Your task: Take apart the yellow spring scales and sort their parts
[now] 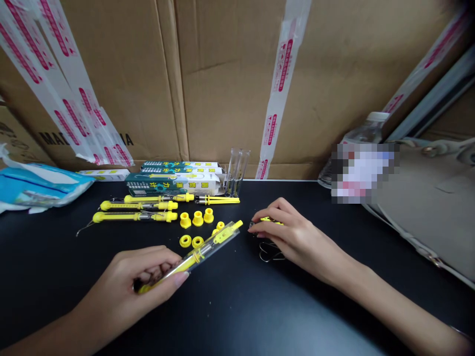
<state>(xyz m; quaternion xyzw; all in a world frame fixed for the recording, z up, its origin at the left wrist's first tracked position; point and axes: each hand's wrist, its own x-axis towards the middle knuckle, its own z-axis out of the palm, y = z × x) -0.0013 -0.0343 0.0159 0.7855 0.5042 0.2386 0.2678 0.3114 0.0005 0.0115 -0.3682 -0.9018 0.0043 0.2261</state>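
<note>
My left hand [148,282] is wrapped round a clear tube with a yellow spring scale [198,254] inside, tilted up to the right; a yellow tip sticks out of its far end. To the right, my right hand [293,227] is low over the table, its fingertips pinched at a small dark, coil-like part too small to name. Yellow pieces [272,221] show partly behind those fingers. Wire hooks [270,252] lie just below them. Between the hands and farther back are several yellow flanged caps [198,217] and yellow rings [185,241], a few hidden behind the tube.
Assembled spring scales [135,216] lie at left. Behind them are printed boxes [174,184] and upright clear tubes [236,172]. A blue packet [40,185] sits far left; a plastic bottle [365,131] and beige bag [426,198] are at right. Cardboard [230,89] walls the back.
</note>
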